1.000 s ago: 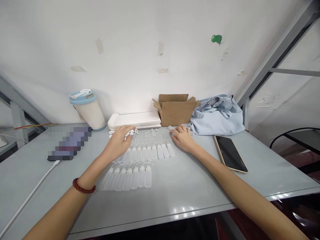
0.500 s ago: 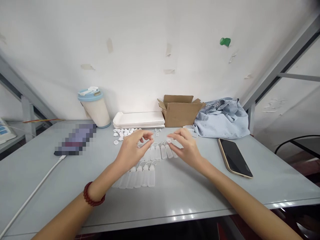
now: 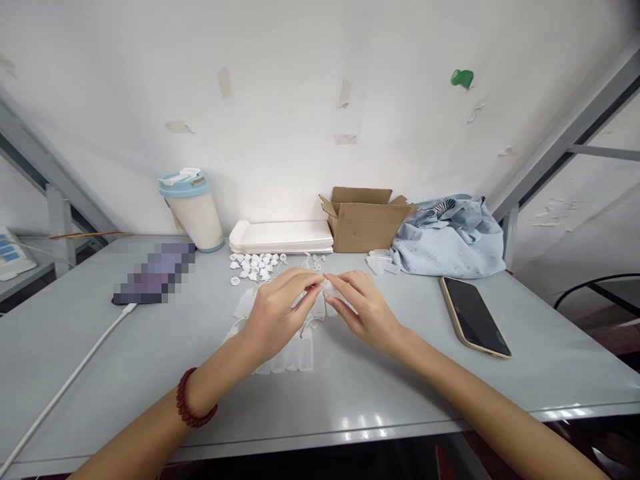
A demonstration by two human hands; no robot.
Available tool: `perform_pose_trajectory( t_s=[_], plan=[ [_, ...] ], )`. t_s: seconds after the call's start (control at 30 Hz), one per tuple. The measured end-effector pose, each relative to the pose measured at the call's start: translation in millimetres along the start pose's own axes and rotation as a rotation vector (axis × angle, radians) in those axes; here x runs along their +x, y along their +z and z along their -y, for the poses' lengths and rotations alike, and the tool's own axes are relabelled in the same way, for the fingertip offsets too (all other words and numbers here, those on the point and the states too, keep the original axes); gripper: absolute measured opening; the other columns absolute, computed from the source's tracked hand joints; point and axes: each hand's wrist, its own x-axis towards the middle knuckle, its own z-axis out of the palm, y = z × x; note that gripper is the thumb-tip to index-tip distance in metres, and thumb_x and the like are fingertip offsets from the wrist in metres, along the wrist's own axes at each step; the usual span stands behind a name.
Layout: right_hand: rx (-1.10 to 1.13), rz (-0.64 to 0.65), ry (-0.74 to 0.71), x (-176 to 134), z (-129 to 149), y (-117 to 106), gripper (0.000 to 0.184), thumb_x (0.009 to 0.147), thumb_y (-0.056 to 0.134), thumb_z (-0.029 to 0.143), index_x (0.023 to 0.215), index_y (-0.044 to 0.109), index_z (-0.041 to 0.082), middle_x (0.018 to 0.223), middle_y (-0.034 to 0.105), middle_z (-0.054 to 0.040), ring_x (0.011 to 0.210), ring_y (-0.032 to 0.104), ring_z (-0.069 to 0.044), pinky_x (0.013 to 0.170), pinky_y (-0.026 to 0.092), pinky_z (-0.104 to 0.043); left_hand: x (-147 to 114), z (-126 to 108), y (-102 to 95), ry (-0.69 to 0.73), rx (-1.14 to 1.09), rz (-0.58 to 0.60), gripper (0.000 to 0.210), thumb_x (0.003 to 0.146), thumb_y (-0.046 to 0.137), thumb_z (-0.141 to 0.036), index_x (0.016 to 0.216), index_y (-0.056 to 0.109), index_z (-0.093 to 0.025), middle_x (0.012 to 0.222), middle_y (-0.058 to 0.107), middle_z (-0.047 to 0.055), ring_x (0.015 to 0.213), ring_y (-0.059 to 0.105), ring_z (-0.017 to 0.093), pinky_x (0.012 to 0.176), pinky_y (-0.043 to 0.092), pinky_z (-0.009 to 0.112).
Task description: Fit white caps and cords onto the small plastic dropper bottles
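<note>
My left hand (image 3: 283, 307) is closed in a pinch, its fingertips meeting those of my right hand (image 3: 367, 307). Between the right fingertips is a small white cap (image 3: 329, 288), partly covered. What the left fingers pinch is too small and hidden to make out. Below and behind the hands lie translucent bottles (image 3: 306, 352) in two rows, with thin white strips at their necks. The left hand covers several of them. A pile of white caps (image 3: 254, 265) lies beyond my left hand, and a few small white pieces (image 3: 315, 260) sit behind the fingertips.
At the back stand a tumbler (image 3: 197, 213), a stack of white envelopes (image 3: 283, 237), an open cardboard box (image 3: 370, 227) and blue cloth (image 3: 450, 240). Small clear pieces (image 3: 383, 262) lie before the cloth. One phone (image 3: 475, 317) is at right; a dark device (image 3: 157, 273) with a cable is at left.
My two hands have come together from being apart, bringing the white cap in the right hand to the left fingertips. The view has shifted slightly.
</note>
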Motion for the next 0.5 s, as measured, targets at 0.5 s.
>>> perform_pose_trajectory(
  t_s=[0.5],
  plan=[
    [0.062, -0.060, -0.003, -0.4, 1.9, 0.7, 0.038, 0.093, 0.050, 0.020, 0.130, 0.041, 0.017, 0.093, 0.063, -0.0099, 0.078, 0.054, -0.020, 0.067, 0.048, -0.033, -2.3, -4.3, 3.5, 0.047, -0.028, 0.089, 0.021, 0.088, 0.049, -0.004, 0.099, 0.062, -0.016, 0.101, 0.062, 0.010, 0.094, 0.062, 0.017, 0.078, 0.054, 0.030]
  ],
)
